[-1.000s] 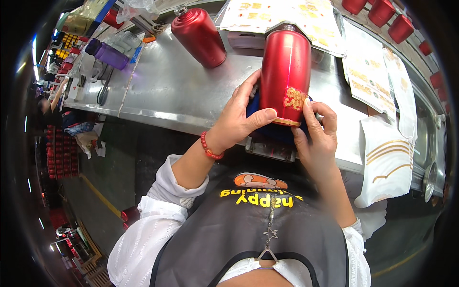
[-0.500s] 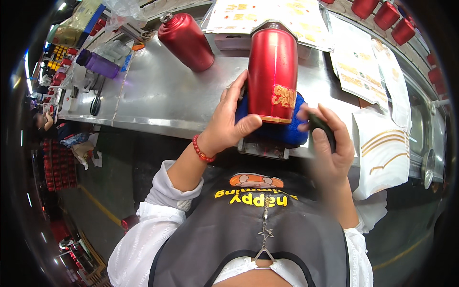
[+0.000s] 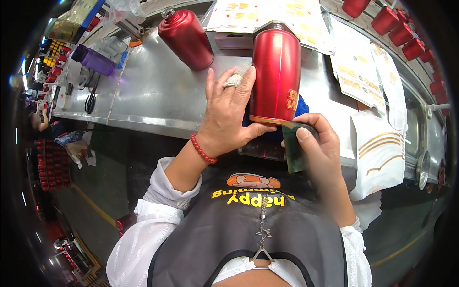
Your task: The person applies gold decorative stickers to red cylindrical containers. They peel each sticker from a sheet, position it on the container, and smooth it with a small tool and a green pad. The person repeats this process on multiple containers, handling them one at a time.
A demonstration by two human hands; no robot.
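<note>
A glossy red bottle (image 3: pixel 276 71) with a gold emblem at its lower right lies on a blue cloth (image 3: pixel 301 107), its base toward me. My left hand (image 3: pixel 227 107) grips the bottle's left side, thumb at the base edge. A small crumpled whitish wad (image 3: pixel 234 80) is tucked between its fingers. My right hand (image 3: pixel 318 143) pinches a flat dark green scraper (image 3: pixel 295 154) near the base's right corner; whether the scraper touches the bottle I cannot tell. A second red bottle (image 3: pixel 186 39) sits on the metal bench to the left.
The metal bench (image 3: pixel 148 93) runs across in front of me. Printed sticker sheets (image 3: pixel 267 14) lie behind the bottle, with more sheets (image 3: pixel 358 67) at right. White strips with gold lines (image 3: pixel 377 153) hang over the right edge. A purple bottle (image 3: pixel 95 61) and scissors (image 3: pixel 90 101) are far left.
The held bottle has rolled, carrying its gold emblem to the right side. My left fingers have shifted, exposing the wad. The right hand has lowered the scraper to near the base.
</note>
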